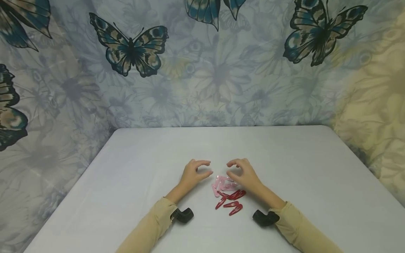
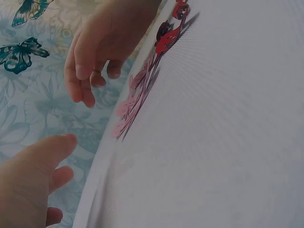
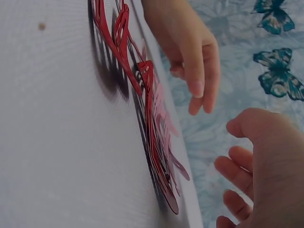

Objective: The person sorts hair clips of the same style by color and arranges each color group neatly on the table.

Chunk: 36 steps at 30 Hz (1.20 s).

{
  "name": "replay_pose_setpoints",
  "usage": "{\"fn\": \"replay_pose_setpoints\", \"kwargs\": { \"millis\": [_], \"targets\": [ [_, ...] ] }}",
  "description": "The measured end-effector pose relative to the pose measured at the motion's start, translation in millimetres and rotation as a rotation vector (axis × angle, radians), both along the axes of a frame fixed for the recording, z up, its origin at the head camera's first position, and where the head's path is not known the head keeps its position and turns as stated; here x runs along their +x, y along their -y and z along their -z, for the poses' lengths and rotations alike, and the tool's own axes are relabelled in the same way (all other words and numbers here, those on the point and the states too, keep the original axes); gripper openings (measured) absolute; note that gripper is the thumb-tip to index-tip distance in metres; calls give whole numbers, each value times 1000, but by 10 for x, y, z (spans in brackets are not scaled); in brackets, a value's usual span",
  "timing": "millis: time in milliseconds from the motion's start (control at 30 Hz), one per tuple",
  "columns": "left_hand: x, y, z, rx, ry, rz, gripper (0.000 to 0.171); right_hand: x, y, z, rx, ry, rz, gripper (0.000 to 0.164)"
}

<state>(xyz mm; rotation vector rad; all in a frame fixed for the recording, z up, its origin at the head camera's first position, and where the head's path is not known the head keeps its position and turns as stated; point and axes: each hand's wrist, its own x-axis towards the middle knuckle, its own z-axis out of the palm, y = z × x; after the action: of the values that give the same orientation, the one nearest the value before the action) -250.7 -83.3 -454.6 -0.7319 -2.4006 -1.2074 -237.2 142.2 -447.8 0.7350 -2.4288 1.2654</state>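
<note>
Several pink snap hair clips (image 1: pixel 227 184) lie in a loose pile on the white table, with several red snap hair clips (image 1: pixel 232 204) just nearer to me. To the left of the pink pile is my left hand (image 1: pixel 193 174), thumb and fingers apart with nothing between them. My right hand (image 1: pixel 243 173) is at the pile's upper right, overlapping its edge in the head view, its fingers bent loosely around an empty gap. In the left wrist view the pink clips (image 2: pixel 130 111) lie below the other hand's fingertips. Red clips (image 3: pixel 149 109) show close in the right wrist view.
The white table (image 1: pixel 142 151) reaches back to a wall cloth (image 1: pixel 218 91) printed with butterflies and flowers. Each wrist wears a black camera mount, one at the left sleeve (image 1: pixel 148 221) and one at the right sleeve (image 1: pixel 297 221).
</note>
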Motion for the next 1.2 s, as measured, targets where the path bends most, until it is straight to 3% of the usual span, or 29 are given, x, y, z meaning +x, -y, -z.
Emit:
{"fn": "replay_pose_setpoints", "kwargs": {
  "millis": [233,433,733,933,1200],
  "targets": [
    [23,-51,-12,-40,32,21,25,33,-13,11,36,14,-44,19],
    [46,-79,10,-101,16,-7,15,54,-1,33,81,-46,-57,11],
    [48,-124,14,-160,13,28,23,48,13,11,139,-6,-68,9],
    [59,-158,31,-208,18,30,30,57,6,-10,224,-66,-82,11],
    [67,-169,61,-242,12,10,30,48,12,14,221,-111,-111,13]
  ]
}}
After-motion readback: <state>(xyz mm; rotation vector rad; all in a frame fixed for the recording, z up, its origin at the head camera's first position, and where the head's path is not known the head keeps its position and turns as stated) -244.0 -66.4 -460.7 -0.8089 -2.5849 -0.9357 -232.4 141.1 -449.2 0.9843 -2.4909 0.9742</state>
